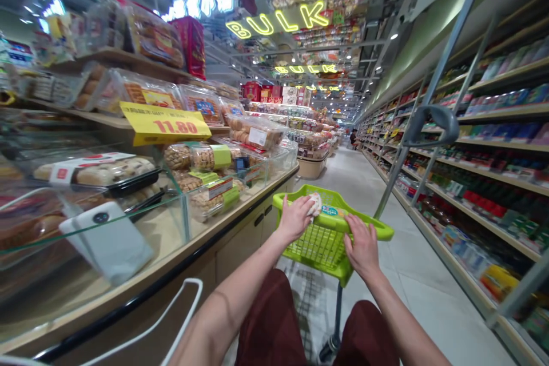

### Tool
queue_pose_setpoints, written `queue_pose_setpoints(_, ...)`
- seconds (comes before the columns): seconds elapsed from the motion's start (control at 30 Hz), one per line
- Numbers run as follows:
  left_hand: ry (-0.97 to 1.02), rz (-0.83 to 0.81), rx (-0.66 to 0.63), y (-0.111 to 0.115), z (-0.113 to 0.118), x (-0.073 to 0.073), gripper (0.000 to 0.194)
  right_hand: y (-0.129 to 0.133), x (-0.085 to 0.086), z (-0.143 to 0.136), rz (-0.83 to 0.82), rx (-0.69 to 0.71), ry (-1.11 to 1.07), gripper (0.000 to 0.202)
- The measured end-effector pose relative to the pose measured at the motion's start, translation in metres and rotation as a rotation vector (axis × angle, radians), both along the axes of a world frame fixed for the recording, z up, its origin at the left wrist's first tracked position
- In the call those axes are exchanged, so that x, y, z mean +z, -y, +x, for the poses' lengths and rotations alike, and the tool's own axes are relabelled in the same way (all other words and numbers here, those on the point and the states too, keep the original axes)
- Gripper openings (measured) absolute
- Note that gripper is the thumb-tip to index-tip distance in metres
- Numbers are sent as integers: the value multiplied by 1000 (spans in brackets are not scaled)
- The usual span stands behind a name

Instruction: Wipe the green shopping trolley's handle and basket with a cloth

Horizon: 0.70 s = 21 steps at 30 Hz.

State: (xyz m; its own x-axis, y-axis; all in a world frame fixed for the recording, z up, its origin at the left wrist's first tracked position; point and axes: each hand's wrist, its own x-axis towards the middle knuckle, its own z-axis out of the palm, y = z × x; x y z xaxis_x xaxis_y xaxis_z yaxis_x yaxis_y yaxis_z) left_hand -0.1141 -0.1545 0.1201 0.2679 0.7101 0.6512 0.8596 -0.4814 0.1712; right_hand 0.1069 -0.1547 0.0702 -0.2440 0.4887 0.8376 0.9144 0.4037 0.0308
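Observation:
A bright green plastic shopping cart [321,249] stands in front of my knees, its basket wall perforated. My left hand [297,218] lies at the left part of its handle, fingers closed on a crumpled white cloth [315,206] pressed against the handle. What the cloth is made of, fabric or paper, I cannot tell. Further right, my right hand [362,243] curls over the cart's handle, with the thumb on the near side. Between both hands a small teal and orange label [330,211] shows on the handle.
Along the left runs a glass-edged counter [257,197] with packaged pastries [210,191] and a yellow price sign [165,124]. A white phone [107,240] leans there. Tall stocked shelves [484,154] line the right, behind a slanted metal pole [394,177]. A distant person [354,138] is in the aisle.

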Motion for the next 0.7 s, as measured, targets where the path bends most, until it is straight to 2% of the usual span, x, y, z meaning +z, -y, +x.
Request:
queue_pose_setpoints(0.1, 53, -15, 117, -6, -29, -1, 39, -1, -1, -2, 9, -10, 2, 43)
queue_pose_setpoints(0.17, 93, -17, 164, -9, -37, -2, 37, -1, -1, -4, 18, -20, 1, 42)
queue_pose_setpoints(0.23, 111, -16, 154, -8, -33, -3, 37, -1, -1, -6, 33, -30, -3, 42)
queue_pose_setpoints(0.37, 119, -16, 57, -3, -9, -5, 37, -4, -1, -5, 65, -33, 2, 41)
queue_pose_setpoints(0.47, 98, -2, 18, -3, -7, -8, 38, -10, -4, 0, 116, -24, -5, 40)
queue_pose_setpoints(0.6, 62, 17, 44, -15, -37, -12, 40, -24, -12, 10, 167, 4, -30, 42)
queue_pose_setpoints(0.7, 107, 19, 88, -30, -59, -15, 40, -35, -15, 17, 163, 20, -38, 44)
